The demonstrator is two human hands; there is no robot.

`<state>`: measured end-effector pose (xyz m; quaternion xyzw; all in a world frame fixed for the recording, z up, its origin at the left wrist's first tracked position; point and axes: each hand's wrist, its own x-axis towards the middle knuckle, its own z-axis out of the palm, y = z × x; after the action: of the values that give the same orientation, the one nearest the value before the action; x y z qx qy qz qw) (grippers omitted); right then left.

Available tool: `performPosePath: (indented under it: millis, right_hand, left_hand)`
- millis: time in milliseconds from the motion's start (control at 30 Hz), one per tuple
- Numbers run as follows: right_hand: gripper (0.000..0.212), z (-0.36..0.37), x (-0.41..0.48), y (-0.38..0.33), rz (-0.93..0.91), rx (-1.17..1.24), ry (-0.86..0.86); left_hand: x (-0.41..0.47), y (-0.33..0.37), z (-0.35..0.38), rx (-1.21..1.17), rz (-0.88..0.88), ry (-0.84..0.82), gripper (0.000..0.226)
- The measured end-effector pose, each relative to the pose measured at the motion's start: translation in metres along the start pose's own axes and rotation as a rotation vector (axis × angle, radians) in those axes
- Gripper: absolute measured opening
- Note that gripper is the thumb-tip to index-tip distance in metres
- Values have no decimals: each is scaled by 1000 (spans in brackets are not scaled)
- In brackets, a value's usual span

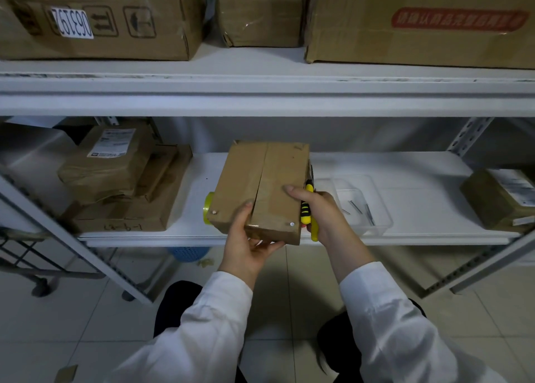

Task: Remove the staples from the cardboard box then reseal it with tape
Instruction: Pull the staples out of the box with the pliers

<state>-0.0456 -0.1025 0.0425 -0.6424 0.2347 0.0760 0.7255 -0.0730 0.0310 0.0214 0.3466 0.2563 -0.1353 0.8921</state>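
Observation:
A small brown cardboard box (260, 185) lies on the lower white shelf (405, 168), its top flaps meeting in a centre seam. Two metal fasteners show near its front corners. My left hand (246, 238) grips the box's near edge from below, thumb on top. My right hand (321, 209) holds yellow-and-black pliers (307, 206) against the box's right side, with the index finger stretched onto the lid. A roll of yellowish tape (209, 207) peeks out at the box's left, mostly hidden.
A clear plastic tray (362, 203) with several pulled metal pieces sits right of the box. Stacked brown parcels (121, 185) fill the shelf's left, another parcel (498, 197) its right end. Large cartons (95, 17) stand on the upper shelf. A blue basket (188, 253) is on the floor.

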Motion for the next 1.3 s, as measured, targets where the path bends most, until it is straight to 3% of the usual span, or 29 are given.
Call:
performPosePath:
  millis: [167,433,733,1033,1300]
  right_hand:
    - [43,-3,8,10,-259,-426,317]
    - [31,1,-2,7,-339,-785,298]
    - [20,1,2,6,-285,-823,275]
    - [19,5,-6,8,-399,-877,363]
    - [35,7,-6,8,-462,-863,460]
  left_hand:
    - [9,-5,-9,39,85,146,65]
    - [4,-10,-6,21,141,237,73]
    - [6,-14,-11,26,192,224,77]
    - [7,-7,-5,-6,113,255,72]
    - [8,-2,0,16,77,273,78]
